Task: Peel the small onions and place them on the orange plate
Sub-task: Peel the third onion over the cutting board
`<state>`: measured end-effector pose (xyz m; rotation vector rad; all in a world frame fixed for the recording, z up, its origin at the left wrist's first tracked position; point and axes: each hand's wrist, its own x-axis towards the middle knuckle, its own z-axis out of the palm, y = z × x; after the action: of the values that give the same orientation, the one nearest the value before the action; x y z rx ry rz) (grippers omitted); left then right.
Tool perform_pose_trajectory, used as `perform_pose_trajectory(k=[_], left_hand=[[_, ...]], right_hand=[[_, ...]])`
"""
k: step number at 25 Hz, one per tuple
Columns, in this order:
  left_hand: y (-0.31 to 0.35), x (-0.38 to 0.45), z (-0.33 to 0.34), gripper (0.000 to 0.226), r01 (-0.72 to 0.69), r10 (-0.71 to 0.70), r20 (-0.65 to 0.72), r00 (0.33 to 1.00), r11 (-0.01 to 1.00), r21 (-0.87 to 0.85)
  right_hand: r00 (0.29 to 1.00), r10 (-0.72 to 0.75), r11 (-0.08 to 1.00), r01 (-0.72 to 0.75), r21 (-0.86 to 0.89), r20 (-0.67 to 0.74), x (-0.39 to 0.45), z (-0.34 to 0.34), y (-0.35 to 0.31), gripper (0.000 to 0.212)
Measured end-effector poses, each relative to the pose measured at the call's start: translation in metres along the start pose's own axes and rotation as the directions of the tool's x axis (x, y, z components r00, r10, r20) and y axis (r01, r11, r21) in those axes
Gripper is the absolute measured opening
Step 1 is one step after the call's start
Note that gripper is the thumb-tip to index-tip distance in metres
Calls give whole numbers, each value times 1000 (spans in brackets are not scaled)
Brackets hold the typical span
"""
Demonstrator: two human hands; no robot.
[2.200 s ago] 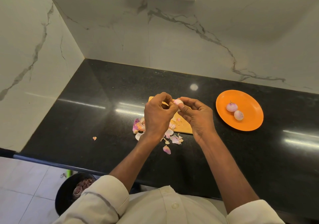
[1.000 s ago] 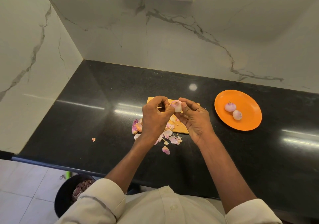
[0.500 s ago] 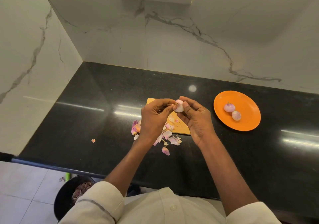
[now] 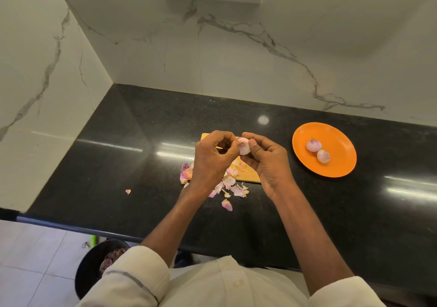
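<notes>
A small pale onion (image 4: 244, 146) is held above the wooden cutting board (image 4: 250, 176). My right hand (image 4: 268, 162) grips it from the right, thumb on top. My left hand (image 4: 212, 158) pinches at its tip from the left with curled fingers. Pink and white onion skins (image 4: 233, 184) lie on the board's near edge and on the black counter in front of it. To the right, the orange plate (image 4: 340, 164) carries two peeled onions (image 4: 318, 150) side by side.
The black counter (image 4: 142, 164) runs into a marble corner at the left and back. One loose skin flake (image 4: 128, 191) lies at the left. Below the counter's front edge, a dark bowl (image 4: 94, 266) of onions stands on the floor.
Both hands stayed together over the board, turning the onion slightly. More of its pale surface shows now between the fingers. The plate and its two onions are unchanged.
</notes>
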<state>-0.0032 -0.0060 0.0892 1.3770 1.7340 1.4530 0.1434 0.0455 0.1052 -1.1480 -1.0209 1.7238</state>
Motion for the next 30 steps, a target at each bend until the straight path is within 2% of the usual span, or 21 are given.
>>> perform_pose_trajectory(k=[6,12,16,25,30], left_hand=[[1,-4,-2,24,25,-26,-16,1000,997,-71],[4,-2,-5,20,-58,58,20,998,998,23],[8,4,-4,21,-100,97,42,994,992,81],[-2,10,-8,23,-21,20,110,994,1000,9],[0,15,-11,21,6,-4,142,990,1000,-14]], right_hand=[[1000,7,995,-6,97,-18,0,1,-2,21],[999,-51,999,51,-18,-17,0,0,-4,21],[999,-51,998,50,-27,-15,2,0,-4,22],[999,-32,998,31,-54,-22,6,-2,-5,24],[999,35,998,-36,-47,-29,8,-2,-7,21]])
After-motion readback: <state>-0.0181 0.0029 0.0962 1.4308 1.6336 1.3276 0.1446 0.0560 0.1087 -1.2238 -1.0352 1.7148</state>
